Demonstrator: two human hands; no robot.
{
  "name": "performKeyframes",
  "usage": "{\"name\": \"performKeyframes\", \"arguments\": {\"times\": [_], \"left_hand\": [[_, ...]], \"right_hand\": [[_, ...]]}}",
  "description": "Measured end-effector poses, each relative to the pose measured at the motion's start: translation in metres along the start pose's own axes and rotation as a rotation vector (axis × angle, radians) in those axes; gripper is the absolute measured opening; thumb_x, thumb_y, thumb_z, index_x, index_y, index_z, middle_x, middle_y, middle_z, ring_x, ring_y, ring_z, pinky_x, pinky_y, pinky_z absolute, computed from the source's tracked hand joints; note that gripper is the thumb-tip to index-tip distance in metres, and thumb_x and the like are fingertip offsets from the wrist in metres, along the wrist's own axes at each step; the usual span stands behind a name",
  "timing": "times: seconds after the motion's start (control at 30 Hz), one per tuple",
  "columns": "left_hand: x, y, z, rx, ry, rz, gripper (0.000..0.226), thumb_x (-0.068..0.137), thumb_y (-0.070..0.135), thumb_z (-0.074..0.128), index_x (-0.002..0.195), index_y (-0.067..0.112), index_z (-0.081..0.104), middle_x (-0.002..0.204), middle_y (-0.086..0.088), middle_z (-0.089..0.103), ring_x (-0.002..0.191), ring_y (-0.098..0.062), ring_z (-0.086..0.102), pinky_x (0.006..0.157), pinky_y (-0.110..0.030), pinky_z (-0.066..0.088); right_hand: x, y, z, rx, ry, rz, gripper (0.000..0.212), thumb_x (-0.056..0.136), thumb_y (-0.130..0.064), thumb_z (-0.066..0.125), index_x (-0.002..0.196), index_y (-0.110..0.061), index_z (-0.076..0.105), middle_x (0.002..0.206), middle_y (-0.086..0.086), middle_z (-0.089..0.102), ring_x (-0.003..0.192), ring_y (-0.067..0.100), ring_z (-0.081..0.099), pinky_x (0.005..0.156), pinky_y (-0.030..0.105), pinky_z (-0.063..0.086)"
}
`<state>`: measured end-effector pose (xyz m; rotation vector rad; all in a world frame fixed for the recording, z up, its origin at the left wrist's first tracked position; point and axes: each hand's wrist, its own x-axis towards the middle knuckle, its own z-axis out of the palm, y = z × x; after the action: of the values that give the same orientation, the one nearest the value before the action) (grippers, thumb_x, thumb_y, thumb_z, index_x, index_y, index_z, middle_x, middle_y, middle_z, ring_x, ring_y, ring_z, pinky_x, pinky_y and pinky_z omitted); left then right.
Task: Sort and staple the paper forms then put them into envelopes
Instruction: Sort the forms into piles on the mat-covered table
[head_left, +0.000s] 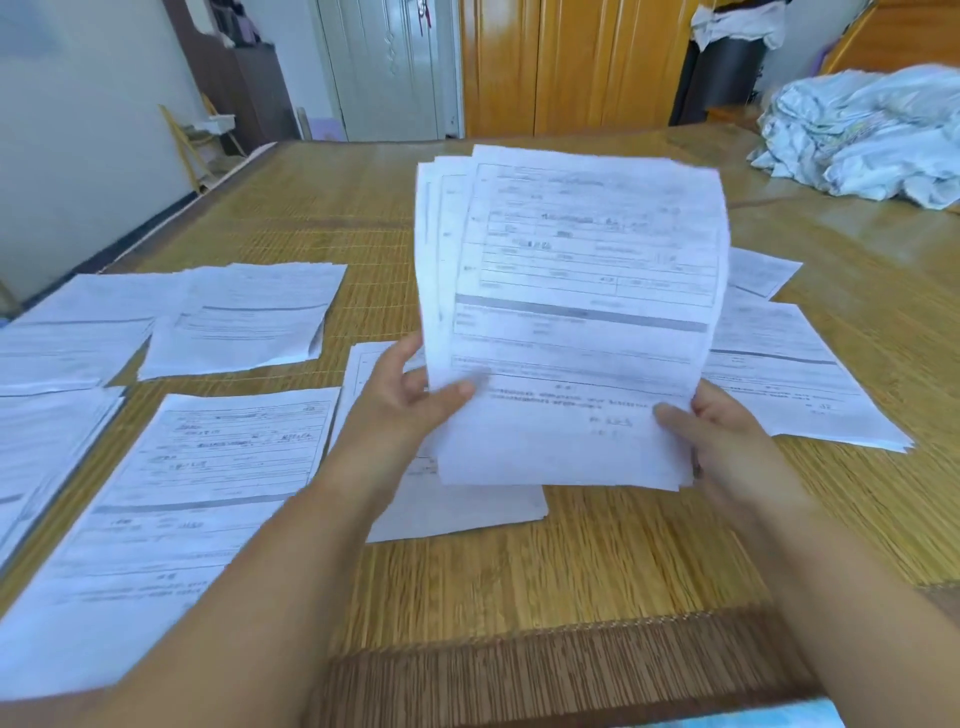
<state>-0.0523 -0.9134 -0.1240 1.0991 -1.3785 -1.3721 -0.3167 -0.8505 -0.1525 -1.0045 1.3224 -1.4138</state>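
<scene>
A fanned stack of printed paper forms (571, 291) is held upright above the bamboo mat (519, 571). My left hand (410, 395) grips its lower left edge, thumb on the front sheet. At the lower right corner my right hand (722, 436) pinches the stack. More forms lie sorted in piles on the mat: one pile (171, 499) at the near left, one (249, 322) further back on the left, one (67, 332) at the far left, one (457, 504) under the held stack, one (789, 379) at the right.
A heap of light bedding (862, 135) lies at the back right of the mat. Behind stand a wooden wardrobe (571, 62), a white door (389, 67) and a yellow folding chair (192, 140). The mat's dark woven border (545, 670) runs along the near edge.
</scene>
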Motion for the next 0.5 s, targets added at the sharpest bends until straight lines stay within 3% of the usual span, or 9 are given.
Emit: {"name": "performKeyframes", "arguments": {"times": [0.07,0.13,0.23,0.33,0.43,0.5], "left_hand": [[0.008,0.013,0.007,0.035,0.04,0.077,0.036,0.085,0.013,0.07,0.119,0.018,0.061,0.106,0.005,0.073,0.098,-0.014,0.07,0.076,-0.025,0.055],[0.01,0.021,0.011,0.057,0.085,0.116,0.028,0.09,0.011,0.064,0.117,0.017,0.063,0.107,0.003,0.073,0.099,-0.017,0.069,0.081,-0.031,0.055],[0.005,0.027,0.014,0.066,0.127,0.189,0.024,0.091,0.012,0.063,0.113,0.021,0.066,0.106,0.004,0.073,0.098,-0.014,0.069,0.084,-0.034,0.056],[-0.005,0.021,0.011,0.057,0.142,0.25,0.026,0.091,0.009,0.062,0.112,0.022,0.065,0.104,0.008,0.073,0.094,-0.008,0.069,0.077,-0.023,0.056],[-0.012,0.0,0.009,0.069,0.112,0.169,0.028,0.09,0.005,0.062,0.112,0.022,0.064,0.102,0.008,0.073,0.092,-0.008,0.07,0.072,-0.02,0.055],[-0.018,-0.02,0.012,0.111,0.11,0.089,0.029,0.089,0.003,0.063,0.107,0.027,0.064,0.099,0.009,0.074,0.09,-0.009,0.07,0.07,-0.022,0.055]], "right_hand": [[0.006,-0.01,0.003,-0.008,-0.04,-0.002,0.029,0.093,0.0,0.052,0.116,-0.014,0.064,0.11,-0.001,0.073,0.102,0.018,0.069,0.075,0.025,0.058],[0.013,-0.023,0.003,0.031,-0.06,-0.045,0.031,0.091,0.003,0.054,0.114,-0.014,0.064,0.109,0.0,0.074,0.1,0.016,0.07,0.074,0.024,0.057],[0.021,-0.037,0.002,0.093,-0.051,-0.117,0.034,0.089,0.007,0.054,0.116,-0.011,0.063,0.113,0.004,0.072,0.105,0.017,0.068,0.085,0.028,0.056],[0.018,-0.038,0.004,0.11,-0.06,-0.131,0.033,0.087,0.004,0.058,0.118,-0.006,0.063,0.113,0.006,0.072,0.106,0.02,0.068,0.084,0.029,0.055],[0.011,-0.029,0.007,0.093,-0.094,-0.096,0.035,0.08,-0.005,0.065,0.114,-0.012,0.065,0.11,0.004,0.073,0.099,0.019,0.07,0.078,0.03,0.057],[0.006,-0.018,0.012,0.099,-0.035,-0.038,0.03,0.081,0.0,0.065,0.108,-0.012,0.066,0.105,0.007,0.074,0.092,0.022,0.072,0.075,0.035,0.057]]}}
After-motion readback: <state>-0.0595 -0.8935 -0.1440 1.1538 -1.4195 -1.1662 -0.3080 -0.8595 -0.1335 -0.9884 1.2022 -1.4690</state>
